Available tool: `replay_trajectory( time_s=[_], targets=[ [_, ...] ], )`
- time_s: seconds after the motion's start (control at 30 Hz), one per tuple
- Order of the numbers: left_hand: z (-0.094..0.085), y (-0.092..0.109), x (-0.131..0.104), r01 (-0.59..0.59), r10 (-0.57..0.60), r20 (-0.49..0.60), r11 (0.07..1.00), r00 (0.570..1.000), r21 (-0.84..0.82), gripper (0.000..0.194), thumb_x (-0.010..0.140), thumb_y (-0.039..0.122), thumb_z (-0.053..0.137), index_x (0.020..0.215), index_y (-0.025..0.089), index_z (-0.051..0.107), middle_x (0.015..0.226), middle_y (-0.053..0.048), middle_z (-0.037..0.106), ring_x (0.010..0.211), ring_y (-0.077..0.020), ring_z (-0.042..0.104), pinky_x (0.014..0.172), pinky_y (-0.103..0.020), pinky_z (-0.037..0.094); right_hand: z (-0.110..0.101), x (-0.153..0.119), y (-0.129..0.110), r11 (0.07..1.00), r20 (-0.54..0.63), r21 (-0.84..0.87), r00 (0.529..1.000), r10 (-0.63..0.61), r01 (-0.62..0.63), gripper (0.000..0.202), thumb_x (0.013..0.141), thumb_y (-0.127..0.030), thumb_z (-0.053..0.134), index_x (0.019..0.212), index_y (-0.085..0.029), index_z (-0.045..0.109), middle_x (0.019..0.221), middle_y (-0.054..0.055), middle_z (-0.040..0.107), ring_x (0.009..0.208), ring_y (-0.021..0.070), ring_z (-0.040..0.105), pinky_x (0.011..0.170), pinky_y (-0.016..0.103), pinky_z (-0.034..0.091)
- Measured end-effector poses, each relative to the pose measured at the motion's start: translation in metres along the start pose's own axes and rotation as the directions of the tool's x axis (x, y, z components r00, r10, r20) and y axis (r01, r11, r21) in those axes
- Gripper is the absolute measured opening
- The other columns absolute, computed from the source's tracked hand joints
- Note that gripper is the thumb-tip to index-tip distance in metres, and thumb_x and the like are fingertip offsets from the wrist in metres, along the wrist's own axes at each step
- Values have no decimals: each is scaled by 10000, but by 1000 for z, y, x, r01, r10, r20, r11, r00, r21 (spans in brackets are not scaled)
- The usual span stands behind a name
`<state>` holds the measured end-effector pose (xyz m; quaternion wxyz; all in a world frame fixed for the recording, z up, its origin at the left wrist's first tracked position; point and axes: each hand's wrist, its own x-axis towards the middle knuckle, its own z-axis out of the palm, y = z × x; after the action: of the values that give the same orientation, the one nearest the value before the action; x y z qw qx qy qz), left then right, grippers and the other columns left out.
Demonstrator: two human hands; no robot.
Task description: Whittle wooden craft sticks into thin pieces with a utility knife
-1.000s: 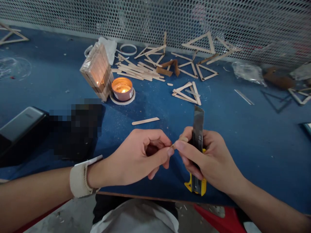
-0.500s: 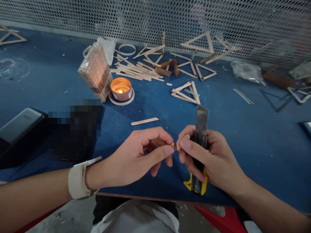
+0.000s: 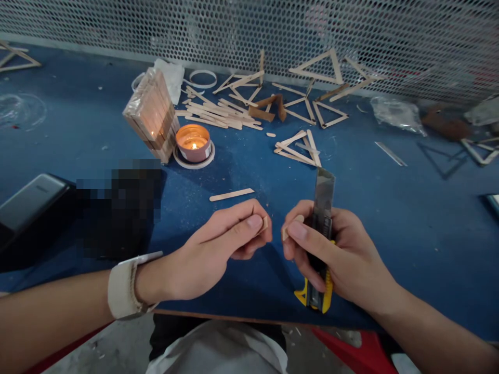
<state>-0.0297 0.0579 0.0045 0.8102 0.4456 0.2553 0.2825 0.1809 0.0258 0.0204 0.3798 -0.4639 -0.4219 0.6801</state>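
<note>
Between thumb and curled fingers, my left hand (image 3: pixel 218 244) pinches a popsicle stick, of which only a small cut end (image 3: pixel 265 224) shows. My right hand (image 3: pixel 343 254) grips a utility knife (image 3: pixel 324 208) with a yellow and black handle, its wide blade pointing up and away from me. The same hand's thumb and forefinger also pinch a short rounded stick piece (image 3: pixel 299 219). A small gap separates the two hands. Just beyond my left hand, a single popsicle stick (image 3: pixel 232 195) with one slanted end lies on the blue table (image 3: pixel 187 218).
A lit candle in a tin (image 3: pixel 194 145) stands beside a wrapped bundle of sticks (image 3: pixel 150 117). Behind are loose sticks (image 3: pixel 218 114), several stick triangles (image 3: pixel 298 148) and a brown strip (image 3: pixel 268 109). A loose blade (image 3: pixel 391 154) lies right; a black device (image 3: pixel 35 202) left. Perforated metal panel (image 3: pixel 249 31) borders the back.
My left hand has drawn back leftward from my right, and its fingers have curled in tighter around the stick piece. My right hand keeps the knife and its piece nearly in place.
</note>
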Motion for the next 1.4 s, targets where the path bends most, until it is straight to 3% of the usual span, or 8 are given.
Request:
replay_trajectory(
  time_s=[0.3, 0.6, 0.7, 0.83, 0.93, 1.03, 1.13, 1.4],
  targets=[
    [-3, 1, -4, 26, -26, -13, 999, 1000, 32, 125, 979, 154, 484, 870, 197, 527, 704, 62, 404, 592, -73, 323, 541, -241, 245, 0, 0, 0, 1000, -14, -3, 1000, -10, 10, 283, 978, -452, 756, 896, -195, 670, 716, -21, 723, 351, 36, 515, 334, 129, 346],
    [-5, 2, -8, -53, 72, -78, 972, 994, 231, 236, 1025, 215, 441, 827, 191, 567, 697, 49, 394, 616, -97, 311, 551, -274, 245, 0, 2, -2, 999, 19, 36, 1000, 19, -20, 263, 957, -405, 768, 850, -192, 657, 661, -26, 693, 353, 48, 490, 327, 152, 328],
    [-6, 0, -8, -57, 88, -119, 968, 989, 244, 235, 1006, 218, 446, 804, 190, 564, 688, 46, 377, 614, -104, 297, 545, -289, 229, -3, 2, -4, 983, 124, -28, 975, 182, -180, 307, 883, -370, 803, 733, -190, 605, 542, -39, 635, 332, 52, 438, 316, 153, 310],
    [-7, -2, -10, -135, 183, -202, 964, 962, 228, 235, 972, 227, 460, 765, 190, 566, 647, 43, 362, 590, -112, 278, 545, -316, 190, -4, 4, -4, 906, 216, -157, 881, 420, -394, 371, 822, -343, 811, 638, -207, 518, 449, -50, 571, 314, 66, 418, 302, 164, 310],
    [-7, -4, -12, -243, 290, -252, 949, 923, 202, 233, 957, 249, 476, 750, 191, 567, 626, 40, 371, 581, -115, 279, 553, -325, 175, -1, 10, -3, 988, 66, -29, 986, 153, -151, 284, 863, -386, 811, 754, -190, 636, 516, -47, 622, 302, 52, 393, 298, 181, 268],
    [-6, -4, -12, -258, 310, -239, 940, 920, 224, 247, 957, 267, 483, 739, 189, 568, 638, 32, 399, 590, -118, 304, 555, -325, 188, 3, 14, -2, 986, -125, 23, 979, -161, 165, 413, 910, -419, 805, 1261, -234, 691, 932, 30, 805, 310, 23, 391, 304, 213, 269],
    [-6, -3, -11, -214, 278, -223, 938, 934, 272, 258, 967, 269, 465, 747, 187, 571, 662, 29, 423, 594, -117, 315, 557, -321, 213, 4, 13, 1, 993, -63, -3, 991, -121, 121, 603, 914, -402, 820, 1454, -261, 593, 1023, 57, 803, 321, 24, 426, 305, 207, 272],
    [-5, -3, -7, -102, 171, -204, 945, 964, 311, 296, 1034, 358, 440, 824, 193, 567, 685, 45, 395, 607, -114, 294, 557, -289, 252, 3, 7, 10, 1000, 95, 23, 995, 13, -16, 305, 940, -401, 770, 1130, -178, 684, 711, -30, 666, 393, 67, 515, 360, 182, 363]
  ],
)
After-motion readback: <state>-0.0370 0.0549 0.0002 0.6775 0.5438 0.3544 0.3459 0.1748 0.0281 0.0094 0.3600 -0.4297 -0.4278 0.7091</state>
